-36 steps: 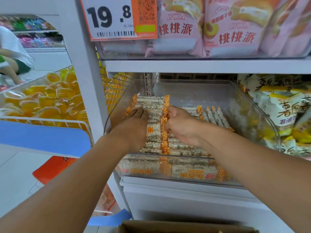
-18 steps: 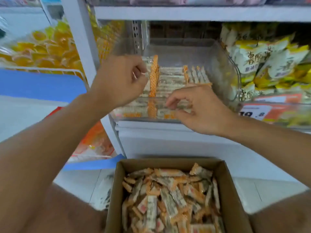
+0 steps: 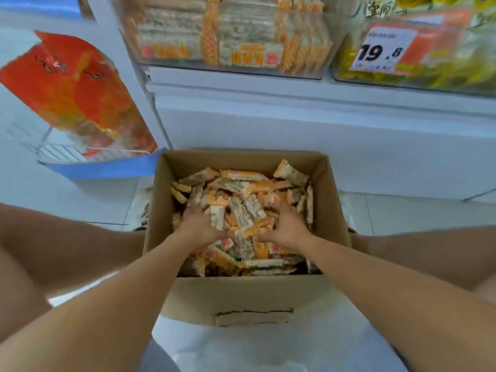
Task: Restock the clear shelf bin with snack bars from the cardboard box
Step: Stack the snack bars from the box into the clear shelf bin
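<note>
An open cardboard box stands on the floor in front of me, filled with a loose pile of orange-and-white snack bars. Both hands are down inside it. My left hand lies on the left side of the pile with fingers spread, and my right hand lies on the right side. The fingertips of both sink among the bars and are hidden. A cluster of bars sits between the two hands. Above, the clear shelf bin holds rows of the same bars.
A neighbouring clear bin with yellow packets and a 19.8 price tag sits at the upper right. A red-orange package rests in a wire rack at the left. The white shelf base rises just behind the box.
Both hands have left the shelf bin and dropped into the cardboard box. My view has tilted down from the shelf to the box.
</note>
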